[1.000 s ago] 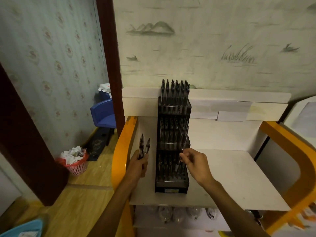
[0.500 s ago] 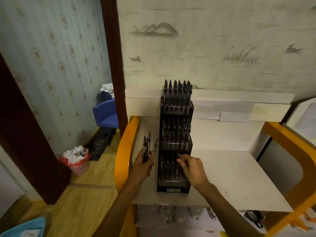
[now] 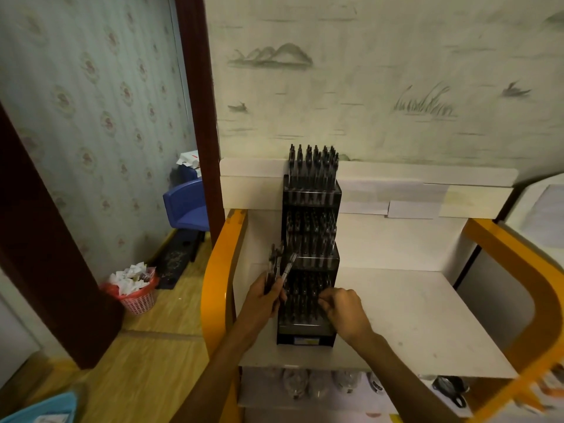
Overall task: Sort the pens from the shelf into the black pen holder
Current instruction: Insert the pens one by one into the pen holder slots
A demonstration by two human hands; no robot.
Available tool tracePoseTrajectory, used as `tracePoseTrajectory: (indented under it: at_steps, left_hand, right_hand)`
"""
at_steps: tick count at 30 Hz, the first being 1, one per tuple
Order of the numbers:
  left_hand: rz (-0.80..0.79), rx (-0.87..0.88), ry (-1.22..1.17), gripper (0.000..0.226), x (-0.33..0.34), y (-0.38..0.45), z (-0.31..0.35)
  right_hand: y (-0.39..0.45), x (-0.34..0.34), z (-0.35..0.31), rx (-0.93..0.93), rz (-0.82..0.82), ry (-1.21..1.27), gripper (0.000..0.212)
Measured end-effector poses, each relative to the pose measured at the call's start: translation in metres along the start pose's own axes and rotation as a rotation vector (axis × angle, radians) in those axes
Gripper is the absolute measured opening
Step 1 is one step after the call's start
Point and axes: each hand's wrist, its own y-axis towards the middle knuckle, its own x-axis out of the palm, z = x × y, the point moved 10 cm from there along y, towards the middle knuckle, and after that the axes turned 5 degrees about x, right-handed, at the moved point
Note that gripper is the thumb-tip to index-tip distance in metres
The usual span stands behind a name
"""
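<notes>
The right hand (image 3: 343,309) has come down to the lowest tier of the tall black tiered pen holder (image 3: 309,254) (its curled fingertips seem to pinch a pen there), while the left hand (image 3: 264,297) now grips a bigger bundle of dark slim pens (image 3: 279,265), so sorting goes on.

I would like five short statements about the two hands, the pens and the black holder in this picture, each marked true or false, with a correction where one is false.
1. The left hand grips a small bunch of pens. True.
2. The black pen holder lies flat on the white shelf. False: it stands upright, with three stepped tiers.
3. The right hand is at the lowest tier of the holder. True.
4. The top tier of the holder is empty. False: a row of pens stands in it.
5. The pink basket sits on the shelf beside the holder. False: it is on the floor to the left, filled with crumpled paper.
</notes>
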Motion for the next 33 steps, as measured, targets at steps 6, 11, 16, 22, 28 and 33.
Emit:
tracePoseTrajectory:
  at_steps: [6,11,16,22,28,33]
  left_hand:
    - [-0.020,-0.036,0.013,0.022,0.016,-0.002,0.001]
    - [-0.071,-0.070,0.019,0.027,0.034,-0.005,0.001]
    - [-0.113,-0.092,-0.005,0.024,0.045,-0.006,0.002]
    - [-0.141,-0.116,-0.040,0.025,0.051,-0.009,0.000]
    - [-0.007,-0.033,0.155,0.026,0.027,-0.002,0.008]
    - [0.109,0.052,0.207,0.023,-0.003,0.005,0.017]
  right_hand:
    - [0.003,-0.055,-0.020,0.013,0.101,0.481,0.014]
    - [0.007,-0.055,-0.036,0.048,-0.083,0.898,0.020]
    - [0.004,-0.051,-0.033,0.086,-0.140,1.062,0.021]
    - [0.001,-0.041,-0.033,0.107,-0.237,1.111,0.021]
    - [0.008,-0.051,-0.021,0.125,-0.148,1.102,0.022]
    - [0.015,-0.074,-0.003,0.073,0.019,0.896,0.013]
